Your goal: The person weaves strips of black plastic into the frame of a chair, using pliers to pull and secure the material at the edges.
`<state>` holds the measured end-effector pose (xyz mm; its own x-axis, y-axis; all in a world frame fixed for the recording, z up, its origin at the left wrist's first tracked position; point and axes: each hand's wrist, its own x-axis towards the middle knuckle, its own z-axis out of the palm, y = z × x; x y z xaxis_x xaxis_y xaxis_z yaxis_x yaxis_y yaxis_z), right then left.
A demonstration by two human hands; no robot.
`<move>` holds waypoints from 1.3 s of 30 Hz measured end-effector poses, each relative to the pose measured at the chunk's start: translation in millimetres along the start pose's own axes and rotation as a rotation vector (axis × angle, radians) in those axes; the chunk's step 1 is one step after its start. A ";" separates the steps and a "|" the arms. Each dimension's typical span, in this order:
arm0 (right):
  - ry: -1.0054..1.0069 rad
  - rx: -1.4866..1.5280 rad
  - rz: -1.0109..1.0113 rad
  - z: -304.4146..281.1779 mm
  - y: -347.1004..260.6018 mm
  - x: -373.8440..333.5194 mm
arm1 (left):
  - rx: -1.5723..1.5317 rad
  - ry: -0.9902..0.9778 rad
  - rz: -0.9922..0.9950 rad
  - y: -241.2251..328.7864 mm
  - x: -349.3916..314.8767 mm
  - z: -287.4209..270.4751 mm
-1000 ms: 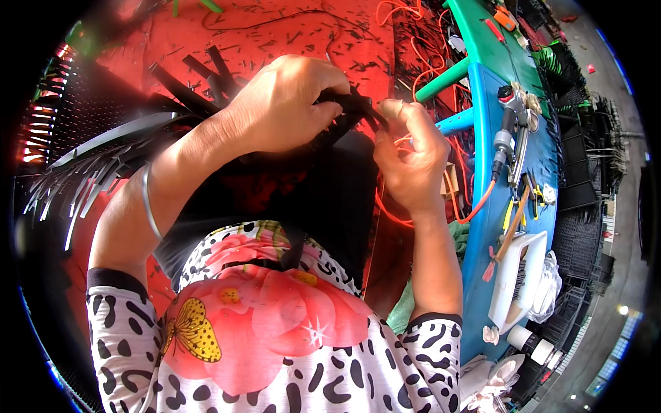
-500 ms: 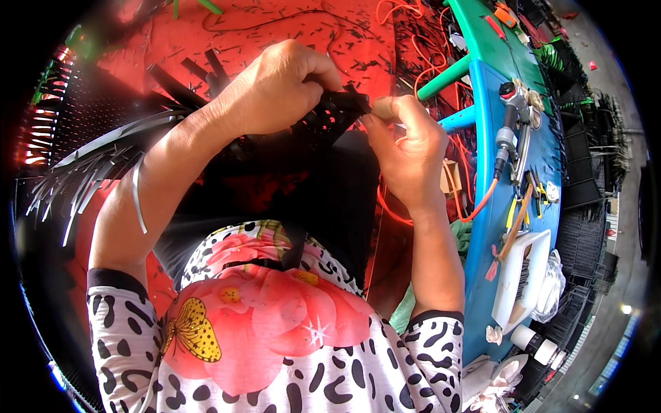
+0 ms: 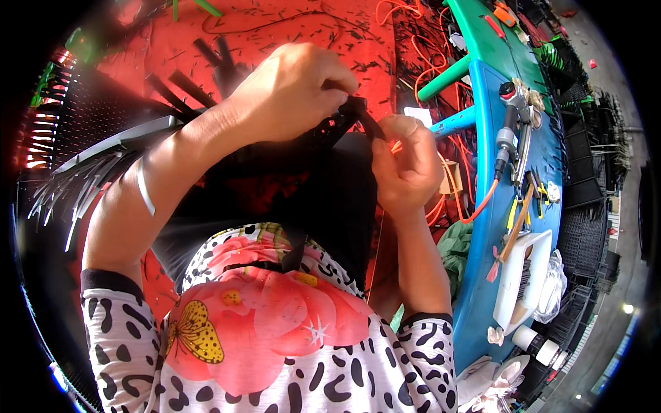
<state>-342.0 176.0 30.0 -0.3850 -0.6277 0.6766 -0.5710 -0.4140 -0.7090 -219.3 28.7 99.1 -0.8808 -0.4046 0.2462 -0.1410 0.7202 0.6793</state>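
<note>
A flat black strip (image 3: 370, 124) runs down to the right from the edge of a dark woven piece (image 3: 332, 132) above my lap. My right hand (image 3: 411, 165) is closed, pinching the strip's lower end between thumb and fingers. At the upper edge of the woven piece, my left hand (image 3: 296, 89) is closed with curled fingers, gripping it beside the spot where the strip comes out. Its fingertips are partly hidden. More loose black strips (image 3: 182, 93) stick out beyond my left forearm, and a bundle of strip ends (image 3: 82, 182) hangs to its left.
On the right, a blue stool (image 3: 485, 206) carries an air tool (image 3: 508, 127) on an orange hose, pliers (image 3: 544, 191) and a white tray (image 3: 523, 282). A green stool (image 3: 482, 34) stands behind it. Black scraps litter the red floor mat (image 3: 275, 34).
My right hand has drawn slightly down toward me, and more of the strip shows between my hands. My left hand has shifted a little right. The loose strips have moved with the woven piece.
</note>
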 end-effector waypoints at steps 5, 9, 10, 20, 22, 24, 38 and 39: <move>0.076 -0.073 -0.094 3.9 4.5 0.0 | 0.114 -0.003 0.200 -12.8 11.2 4.1; -0.005 -0.108 -0.045 0.5 -4.4 6.7 | 0.120 -0.079 0.278 -13.6 18.6 -1.2; -0.044 -0.118 0.046 0.8 -9.0 9.3 | 0.146 -0.116 0.285 -12.7 19.7 -3.1; -0.137 -0.234 0.042 -3.5 -5.6 16.7 | 0.267 -0.145 0.427 -7.4 25.6 -3.2; -0.143 -0.245 0.003 -3.4 -5.5 19.1 | 0.364 -0.136 0.421 -5.0 25.0 -0.8; -0.148 -0.258 -0.034 -2.8 -4.6 19.7 | 0.372 -0.139 0.397 -4.9 25.7 1.3; -0.131 -0.269 -0.106 -9.6 -9.3 17.9 | -0.021 -0.313 0.147 -1.3 34.3 -12.5; -0.131 -0.271 -0.106 -9.7 -10.2 19.0 | -0.022 -0.313 0.148 -2.9 35.2 -12.6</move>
<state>-350.5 174.6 52.0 -0.2265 -0.6772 0.7000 -0.7820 -0.3020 -0.5452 -244.1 5.2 114.6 -0.9874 -0.1018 0.1213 0.0052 0.7447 0.6674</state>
